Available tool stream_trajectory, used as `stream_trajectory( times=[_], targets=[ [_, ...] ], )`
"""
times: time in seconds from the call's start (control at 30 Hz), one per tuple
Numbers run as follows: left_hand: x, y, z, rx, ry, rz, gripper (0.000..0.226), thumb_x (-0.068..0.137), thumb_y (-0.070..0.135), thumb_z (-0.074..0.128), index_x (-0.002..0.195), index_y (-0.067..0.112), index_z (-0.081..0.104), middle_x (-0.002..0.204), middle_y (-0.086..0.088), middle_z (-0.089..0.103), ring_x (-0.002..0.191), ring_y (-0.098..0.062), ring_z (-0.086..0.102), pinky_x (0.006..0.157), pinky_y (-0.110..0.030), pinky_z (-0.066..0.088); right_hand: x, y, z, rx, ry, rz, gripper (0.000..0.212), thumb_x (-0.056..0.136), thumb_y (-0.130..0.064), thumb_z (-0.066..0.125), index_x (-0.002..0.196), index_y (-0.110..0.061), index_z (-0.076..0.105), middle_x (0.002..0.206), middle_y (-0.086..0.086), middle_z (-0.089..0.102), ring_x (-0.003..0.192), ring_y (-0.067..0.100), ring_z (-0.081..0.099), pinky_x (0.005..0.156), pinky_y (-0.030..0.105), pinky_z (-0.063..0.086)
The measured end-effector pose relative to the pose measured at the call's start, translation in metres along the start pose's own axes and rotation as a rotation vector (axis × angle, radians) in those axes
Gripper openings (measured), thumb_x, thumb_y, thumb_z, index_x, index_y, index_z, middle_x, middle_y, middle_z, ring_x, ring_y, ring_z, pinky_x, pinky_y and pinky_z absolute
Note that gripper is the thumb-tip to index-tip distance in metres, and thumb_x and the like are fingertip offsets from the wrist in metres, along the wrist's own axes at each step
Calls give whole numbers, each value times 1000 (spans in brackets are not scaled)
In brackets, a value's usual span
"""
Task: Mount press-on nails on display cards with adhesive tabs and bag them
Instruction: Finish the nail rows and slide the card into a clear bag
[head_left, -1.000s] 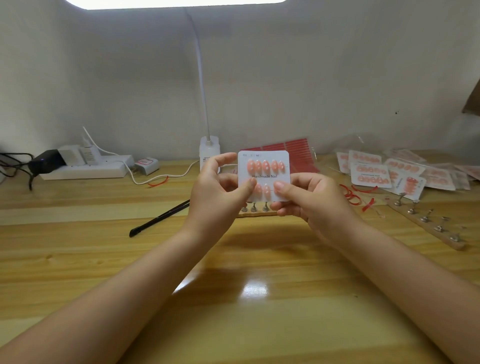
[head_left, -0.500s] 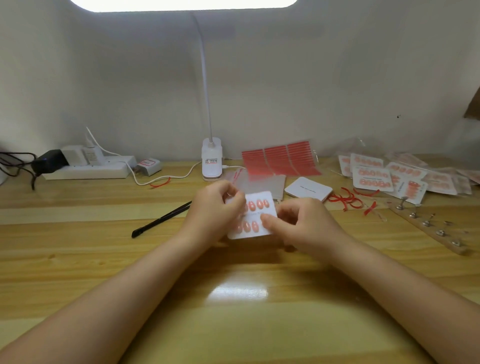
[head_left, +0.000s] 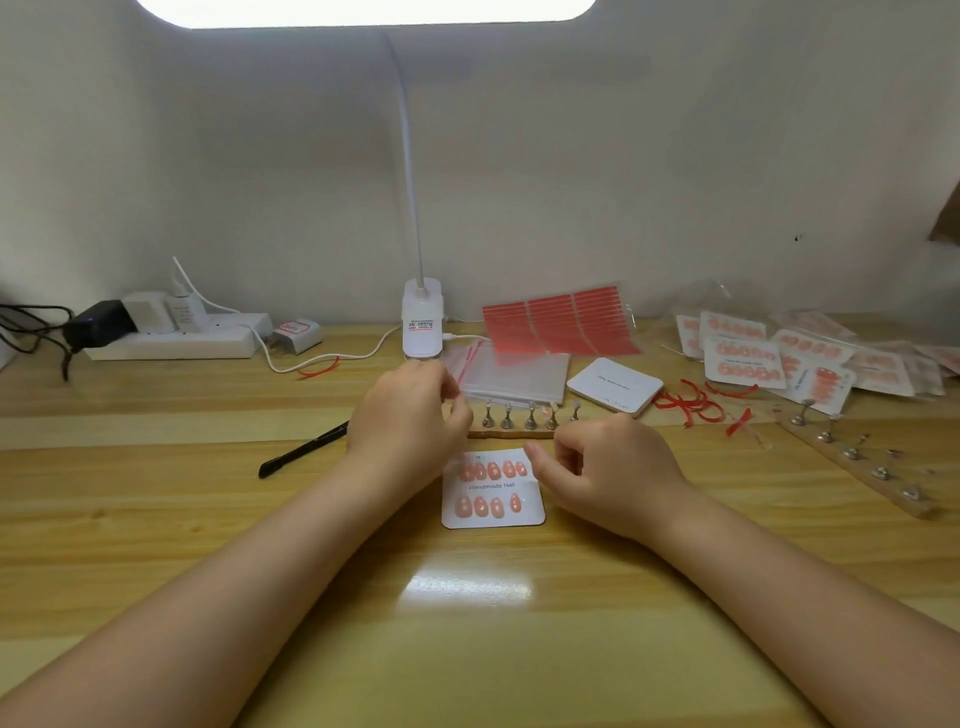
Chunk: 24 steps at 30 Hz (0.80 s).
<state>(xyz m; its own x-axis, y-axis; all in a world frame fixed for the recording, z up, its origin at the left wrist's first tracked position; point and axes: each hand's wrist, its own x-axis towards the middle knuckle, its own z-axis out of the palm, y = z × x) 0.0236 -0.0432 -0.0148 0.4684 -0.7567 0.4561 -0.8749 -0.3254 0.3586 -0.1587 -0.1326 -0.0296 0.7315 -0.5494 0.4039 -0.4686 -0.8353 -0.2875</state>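
Note:
A white display card (head_left: 492, 488) printed "Handmade Nail" lies flat on the wooden desk (head_left: 156, 519), with two rows of pink press-on nails stuck on it. My left hand (head_left: 410, 421) hovers just above the card's top left corner, fingers bent down beside the left end of a wooden nail stand (head_left: 514, 420) with small metal holders. My right hand (head_left: 608, 467) rests by the card's top right corner, thumb pointing at the edge, fingers loosely curled and holding nothing. Behind the stand lie clear zip bags (head_left: 511, 376), red adhesive tab sheets (head_left: 558, 325) and a stack of blank cards (head_left: 615, 385).
Bagged finished cards (head_left: 743, 353) pile up at the back right, with peeled red strips (head_left: 691, 405) and a second nail stand (head_left: 857, 457) nearby. A black tool (head_left: 304, 457) lies left of my hands. A lamp base (head_left: 422, 327) and power strip (head_left: 171, 338) stand along the wall.
The card, held up in both hands a second ago, has come down and now lies on the desk. Both hands have let go of it.

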Motion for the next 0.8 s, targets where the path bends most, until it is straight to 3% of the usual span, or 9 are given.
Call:
stream_trajectory(
  times=[0.13, 0.23, 0.3, 0.37, 0.43, 0.53, 0.8],
  targets=[
    [27, -4, -2, -207, -46, -145, 15, 96, 34, 52, 93, 23, 62, 95, 5, 64, 88, -17, 59, 77, -39, 52, 2, 1, 3, -10, -26, -16, 44, 91, -50, 50, 59, -20, 50, 54, -6, 49, 55, 11, 47, 47, 25, 31],
    [51, -3, 3, -104, -99, -142, 24, 96, 44, 52, 88, 25, 65, 93, 2, 69, 93, -23, 59, 79, -37, 50, 3, 0, 4, -22, -27, -24, 45, 91, -50, 50, 56, -23, 41, 53, -8, 45, 56, 11, 46, 47, 25, 27],
    [68, 3, 9, 2, -205, -133, 36, 94, 55, 50, 106, 26, 68, 106, -1, 70, 104, -26, 59, 87, -38, 50, 3, 1, 4, -20, -31, -20, 46, 90, -51, 50, 55, -24, 38, 52, -8, 44, 56, 11, 45, 47, 25, 25],
    [82, 10, 15, 162, -322, -112, 56, 90, 67, 46, 127, 28, 60, 126, -4, 62, 121, -27, 51, 97, -39, 46, 3, 1, 5, -13, -36, -21, 45, 90, -51, 50, 56, -24, 39, 54, -7, 46, 57, 10, 46, 48, 24, 26],
    [87, 16, 23, 310, -400, -97, 70, 84, 77, 42, 134, 29, 55, 135, -8, 55, 128, -30, 43, 100, -40, 41, 4, 2, 5, -11, -43, -23, 44, 91, -52, 49, 57, -24, 41, 55, -7, 47, 57, 9, 47, 48, 23, 25],
    [87, 20, 33, 399, -447, -125, 68, 81, 80, 43, 127, 32, 59, 135, -11, 48, 127, -31, 38, 102, -41, 37, 4, 2, 5, -3, -47, -26, 44, 91, -52, 49, 58, -24, 43, 56, -6, 48, 57, 9, 48, 48, 24, 26],
    [79, 18, 32, 292, -432, -172, 55, 88, 70, 45, 128, 36, 60, 137, -7, 46, 126, -30, 37, 102, -39, 38, 4, 2, 5, -10, -49, -35, 43, 90, -53, 50, 60, -22, 47, 56, -7, 49, 58, 11, 49, 49, 25, 30]
  ],
)
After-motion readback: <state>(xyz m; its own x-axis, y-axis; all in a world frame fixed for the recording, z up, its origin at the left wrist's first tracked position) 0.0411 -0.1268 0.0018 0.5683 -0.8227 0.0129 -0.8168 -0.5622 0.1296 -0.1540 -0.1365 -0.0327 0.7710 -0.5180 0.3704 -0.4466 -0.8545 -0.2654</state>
